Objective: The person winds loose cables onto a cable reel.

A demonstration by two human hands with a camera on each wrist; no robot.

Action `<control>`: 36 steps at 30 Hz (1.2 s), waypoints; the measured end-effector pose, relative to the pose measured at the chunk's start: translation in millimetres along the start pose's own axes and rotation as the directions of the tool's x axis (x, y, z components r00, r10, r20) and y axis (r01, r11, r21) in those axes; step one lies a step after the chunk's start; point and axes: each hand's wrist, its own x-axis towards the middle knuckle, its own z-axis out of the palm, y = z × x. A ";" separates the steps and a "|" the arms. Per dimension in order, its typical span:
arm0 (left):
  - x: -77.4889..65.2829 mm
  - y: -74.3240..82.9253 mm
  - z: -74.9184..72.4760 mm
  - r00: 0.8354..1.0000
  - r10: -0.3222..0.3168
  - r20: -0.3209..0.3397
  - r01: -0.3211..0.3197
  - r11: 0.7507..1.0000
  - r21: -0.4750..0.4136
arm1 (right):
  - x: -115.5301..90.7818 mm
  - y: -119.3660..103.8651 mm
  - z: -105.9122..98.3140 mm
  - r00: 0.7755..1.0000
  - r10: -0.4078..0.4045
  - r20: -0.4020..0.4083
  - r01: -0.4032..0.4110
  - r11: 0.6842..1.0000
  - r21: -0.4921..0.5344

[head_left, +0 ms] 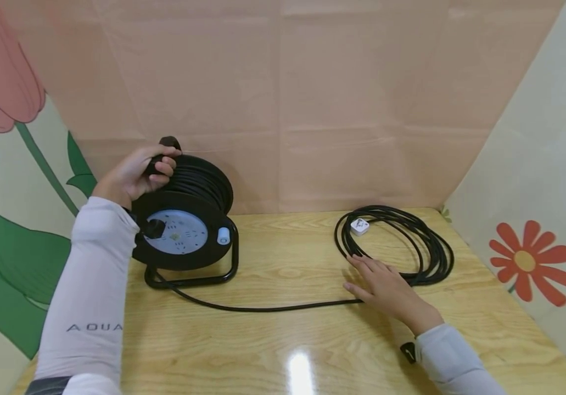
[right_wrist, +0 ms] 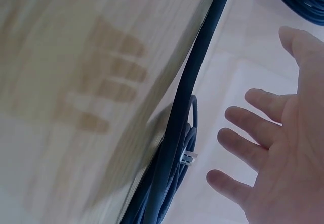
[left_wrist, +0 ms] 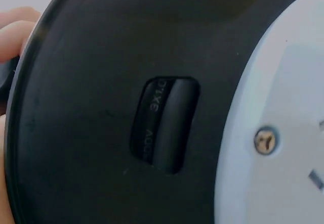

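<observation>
A black cable reel (head_left: 186, 233) with a pale blue socket face stands at the left of the table on a black tubular stand (head_left: 235, 255). My left hand (head_left: 136, 173) grips the black handle (head_left: 169, 144) at its top, fingers curled round it. Close up, the left wrist view shows the reel's black side (left_wrist: 81, 107) and a slot with printed cable inside. From the reel, a black cable (head_left: 273, 309) runs right to a loose coil (head_left: 436, 258) with a white plug (head_left: 359, 226). Palm down, my right hand (head_left: 386, 291) hovers above the cable beside the coil, fingers straight and spread.
The wooden table (head_left: 263, 351) has a pinkish sheet (head_left: 283, 109) hanging behind it. Painted walls flank both sides, with a red flower (head_left: 525, 261) on the right. A black knob (head_left: 155, 229) sticks out from the reel's face.
</observation>
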 end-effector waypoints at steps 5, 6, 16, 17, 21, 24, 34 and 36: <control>-3.4 0.3 1.4 0.998 0.020 -0.056 -0.017 0.998 0.063 | -0.7 -1.3 -0.7 1.000 -0.012 -0.019 0.011 1.000 -0.007; -3.7 0.4 1.5 0.997 0.027 -0.070 -0.021 0.996 0.085 | -0.8 -1.5 -1.0 1.000 -0.016 -0.024 0.016 1.000 -0.010; -1.7 -2.2 5.6 0.967 0.141 -0.211 -0.076 0.955 0.288 | -2.8 0.3 -1.7 1.000 0.005 -0.029 -0.005 1.000 -0.005; -1.7 -3.5 5.5 0.963 0.149 -0.222 -0.079 0.952 0.295 | -3.5 0.3 -1.4 1.000 0.010 -0.029 -0.010 1.000 0.000; -2.9 -9.9 2.7 0.945 0.207 -0.253 -0.115 0.935 0.336 | -6.6 0.2 -1.0 1.000 0.021 -0.016 -0.021 1.000 0.007; -3.6 -15.1 3.3 0.883 0.356 -0.307 -0.222 0.892 0.394 | -7.6 0.0 -2.4 1.000 0.020 -0.015 -0.020 1.000 0.003; -18.7 -42.3 16.7 0.459 0.798 -0.392 -0.642 0.602 0.474 | -9.9 1.9 -5.3 1.000 0.029 -0.004 -0.029 1.000 -0.003; -25.6 -51.9 23.0 0.422 0.838 -0.347 -0.668 0.546 0.506 | -10.3 1.9 -5.8 0.999 0.032 -0.005 -0.032 0.999 -0.006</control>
